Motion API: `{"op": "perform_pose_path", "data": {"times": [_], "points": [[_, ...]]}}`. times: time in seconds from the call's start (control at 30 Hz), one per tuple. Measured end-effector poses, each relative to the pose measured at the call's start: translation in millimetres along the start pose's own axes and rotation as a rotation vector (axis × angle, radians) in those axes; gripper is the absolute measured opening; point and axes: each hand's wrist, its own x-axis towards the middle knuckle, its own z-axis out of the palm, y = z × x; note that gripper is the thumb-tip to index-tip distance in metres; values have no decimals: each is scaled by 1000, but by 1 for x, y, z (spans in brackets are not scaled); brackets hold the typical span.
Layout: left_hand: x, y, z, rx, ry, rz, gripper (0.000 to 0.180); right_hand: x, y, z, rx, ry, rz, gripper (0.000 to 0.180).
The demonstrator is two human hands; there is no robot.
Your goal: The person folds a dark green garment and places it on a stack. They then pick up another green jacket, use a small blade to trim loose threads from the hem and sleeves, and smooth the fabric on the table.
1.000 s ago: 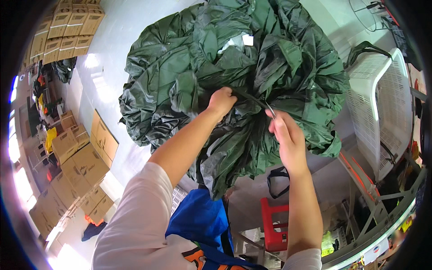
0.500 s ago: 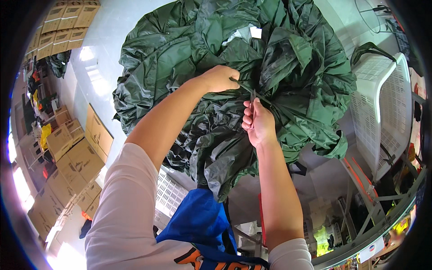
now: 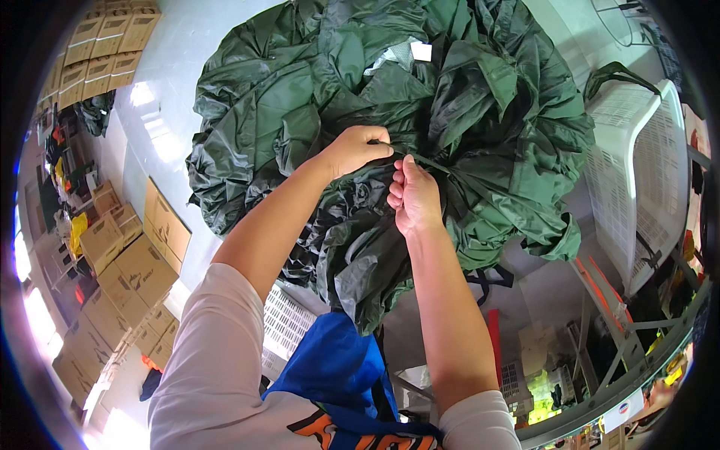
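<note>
A large, crumpled heap of dark green, shiny fabric [image 3: 300, 97] fills the space before me. My left hand [image 3: 358, 148] is closed, pinching a narrow dark strip of this fabric [image 3: 431, 163] that runs taut to the right. Close beside it, my right hand [image 3: 414, 196] is closed too, thumb up, its fingertips at the strip. The slim pointed tool, like thread snips, that showed in this hand earlier is hidden now. Beyond the hands, a white tag [image 3: 421, 52] lies on a pale patch in the folds.
A white perforated plastic basket [image 3: 637, 165] stands at the right, with another white crate [image 3: 285, 322] under the fabric near me. Stacked cardboard boxes [image 3: 135, 274] are at the left, and more boxes [image 3: 112, 41] at the far left. A metal frame [image 3: 630, 337] stands at the lower right.
My right hand has moved left and slightly up, closer to my left hand, and the tool's tips no longer show. My left hand has shifted slightly left, still pinching the strip.
</note>
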Motion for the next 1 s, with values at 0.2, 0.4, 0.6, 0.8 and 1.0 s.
{"op": "perform_pose_path", "data": {"times": [0.2,0.4,0.6,0.8,1.0], "points": [[-4,-11,1,-167,90,31,20,-9,6,3,24,44,-5,21],[-35,26,12,401,455,252,35,-51,-1,-9,53,-1,-122,23],[-139,78,115,669,140,-186,108,-141,-6,-86,-68,248,-249,18],[-162,31,97,148,54,-348,51,-262,36,-152,26,359,-262,14],[-264,136,112,-222,-18,-167,59,-355,70,-159,109,294,-335,11]]}}
